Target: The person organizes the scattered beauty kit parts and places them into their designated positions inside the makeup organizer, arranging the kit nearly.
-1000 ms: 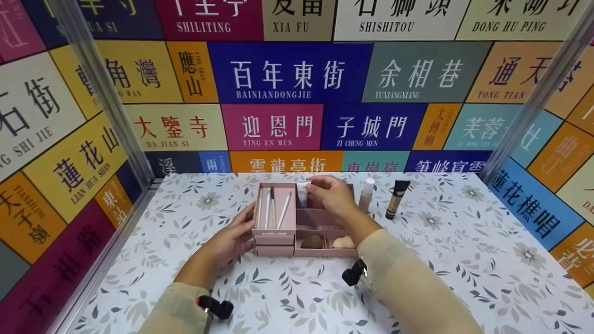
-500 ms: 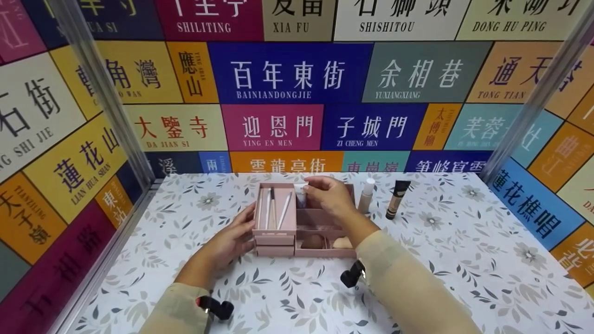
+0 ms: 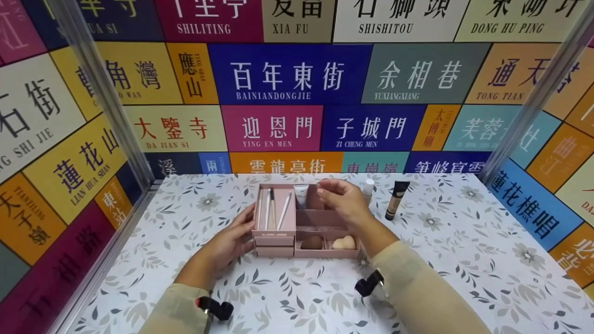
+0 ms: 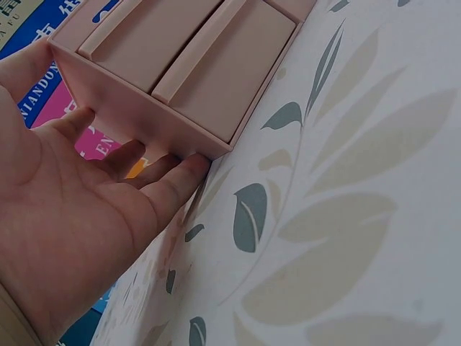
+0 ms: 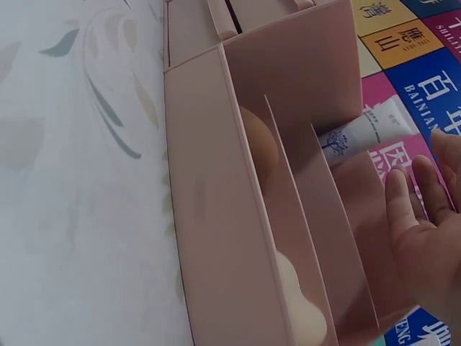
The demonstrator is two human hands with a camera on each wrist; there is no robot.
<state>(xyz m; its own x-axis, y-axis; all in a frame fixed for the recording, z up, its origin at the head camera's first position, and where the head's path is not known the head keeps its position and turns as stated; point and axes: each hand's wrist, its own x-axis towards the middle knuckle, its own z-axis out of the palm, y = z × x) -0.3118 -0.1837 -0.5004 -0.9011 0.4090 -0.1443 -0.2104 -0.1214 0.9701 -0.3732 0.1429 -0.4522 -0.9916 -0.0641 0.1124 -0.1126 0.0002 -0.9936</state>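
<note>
A pink organizer box (image 3: 275, 236) stands on the table, with drawers at its left and compartments at its right. Against its left side wall (image 4: 137, 119) rests my left hand (image 3: 232, 239), fingers extended and fingertips touching it. My right hand (image 3: 347, 202) hovers over the back right compartment, fingers loosely bent and holding nothing. A white squeeze tube (image 5: 367, 133) leans upright in the back compartment, apart from my right fingertips (image 5: 397, 180). In the front compartments sit a brown makeup sponge (image 3: 313, 242) and a cream one (image 3: 344, 242).
Several slim makeup brushes (image 3: 272, 208) lie in the box's top left tray. Right of the box stand a white-capped bottle (image 3: 369, 187), partly behind my right hand, and a black and tan tube (image 3: 396, 200). Patterned sign panels (image 3: 297, 74) rise behind the table.
My right hand has let go of the white tube and drawn back to the right, partly covering the bottle. The tube now stands in the back compartment. My left hand has stayed put.
</note>
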